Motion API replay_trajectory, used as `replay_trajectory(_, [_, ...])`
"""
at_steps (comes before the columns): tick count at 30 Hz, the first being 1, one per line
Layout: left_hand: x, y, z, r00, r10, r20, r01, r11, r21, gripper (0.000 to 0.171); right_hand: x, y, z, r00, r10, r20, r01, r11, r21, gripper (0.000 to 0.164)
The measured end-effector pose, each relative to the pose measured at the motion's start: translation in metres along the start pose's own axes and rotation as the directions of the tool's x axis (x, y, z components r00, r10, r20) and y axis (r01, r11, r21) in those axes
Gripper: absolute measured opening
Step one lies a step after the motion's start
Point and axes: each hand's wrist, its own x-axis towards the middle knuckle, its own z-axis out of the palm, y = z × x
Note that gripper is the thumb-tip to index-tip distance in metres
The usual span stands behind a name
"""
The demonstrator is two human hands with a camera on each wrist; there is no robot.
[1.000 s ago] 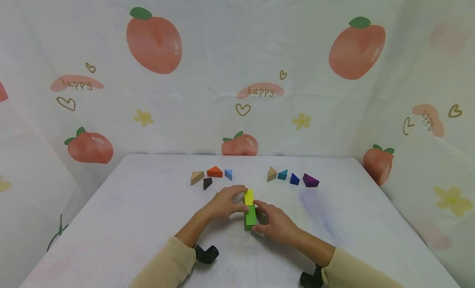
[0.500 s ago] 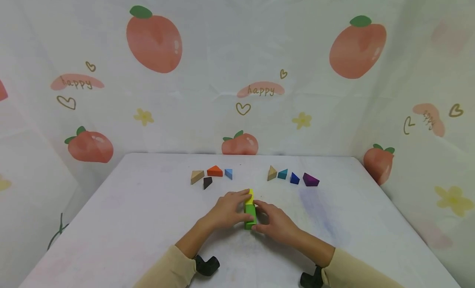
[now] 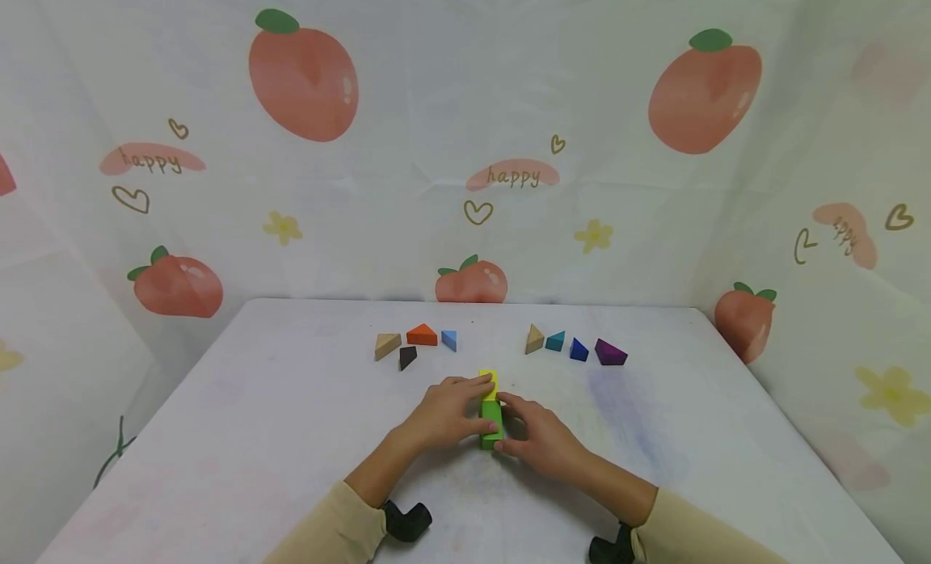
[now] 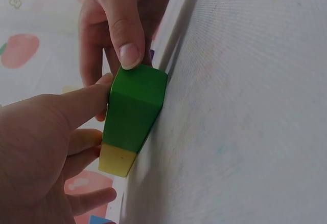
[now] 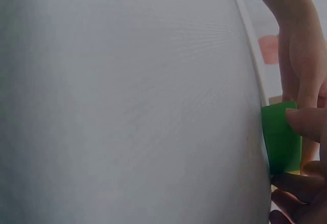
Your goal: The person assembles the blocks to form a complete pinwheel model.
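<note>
A green block (image 3: 491, 414) and a yellow block (image 3: 492, 394) lie end to end in the middle of the table, the yellow one farther away. My left hand (image 3: 440, 417) rests over them from the left, its thumb on top of the green block and fingers on the yellow one. From the right, my right hand (image 3: 541, 439) holds the green block, thumb at its near end and a fingertip along its far right side. In the left wrist view the green block (image 4: 134, 114) touches the yellow block (image 4: 116, 161). Fingers partly cover the green block (image 5: 278, 139) in the right wrist view.
Beyond my left hand lie a wooden block (image 3: 387, 346), a black block (image 3: 407, 357), an orange block (image 3: 422, 335) and a light blue block (image 3: 449, 340). Toward the right are a wooden block (image 3: 534, 339), teal block (image 3: 556, 342), blue block (image 3: 578, 350) and purple block (image 3: 610, 352).
My left hand has shifted slightly right, its thumb and fingers now farther over the tops of the green and yellow blocks. My right hand has stayed in place.
</note>
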Motion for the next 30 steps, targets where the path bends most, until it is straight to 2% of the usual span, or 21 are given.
replay_trajectory(8, [0.000, 0.001, -0.001, 1.000, -0.013, 0.006, 0.013, 1.000, -0.015, 0.067, 0.000, 0.000, 0.000, 1.000, 0.003, -0.005, -0.003, 1.000, -0.001, 0.072])
replay_trajectory(21, [0.001, -0.002, 0.002, 1.000, 0.000, -0.003, 0.000, 1.000, -0.022, 0.068, -0.002, -0.002, -0.004, 0.999, 0.034, 0.010, -0.034, 0.999, 0.014, 0.076])
replay_trajectory(30, [0.002, -0.004, 0.003, 1.000, 0.003, 0.005, -0.003, 1.000, -0.018, 0.069, -0.002, -0.002, -0.016, 1.000, 0.007, -0.008, -0.008, 0.998, -0.059, 0.072])
